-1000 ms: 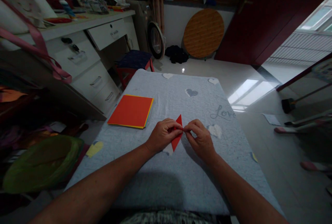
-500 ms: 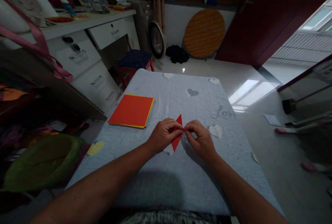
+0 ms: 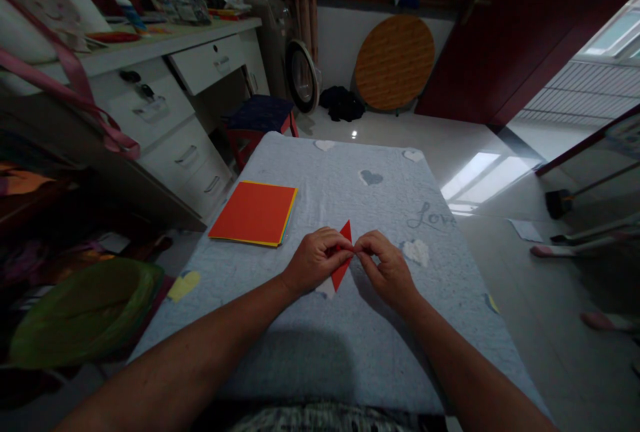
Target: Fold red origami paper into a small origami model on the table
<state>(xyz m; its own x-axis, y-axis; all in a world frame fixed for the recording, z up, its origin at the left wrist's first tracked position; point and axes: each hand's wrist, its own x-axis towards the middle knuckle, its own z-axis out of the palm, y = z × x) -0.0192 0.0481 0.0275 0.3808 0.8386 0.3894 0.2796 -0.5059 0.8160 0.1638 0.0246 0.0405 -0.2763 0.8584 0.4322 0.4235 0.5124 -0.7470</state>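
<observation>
A small piece of folded red paper (image 3: 341,277) is held over the cloth-covered table, its two pointed ends showing above and below my fingers. My left hand (image 3: 316,260) is closed on it, thumb and fingers pinching near its middle. From the other side, my right hand (image 3: 384,264) pinches the paper's right edge, fingertips almost touching those of the left. The fingers hide the paper's middle folds. Left of my hands lies a neat stack of square coloured paper (image 3: 255,213), red on top with yellow and blue edges beneath.
A pale blue cloth with hearts covers the table (image 3: 320,345). Beyond its far left corner stands a stool (image 3: 260,115). White drawers (image 3: 165,132) and a green-lined bin (image 3: 85,312) are on the left. A round wooden board (image 3: 395,64) leans against the far wall.
</observation>
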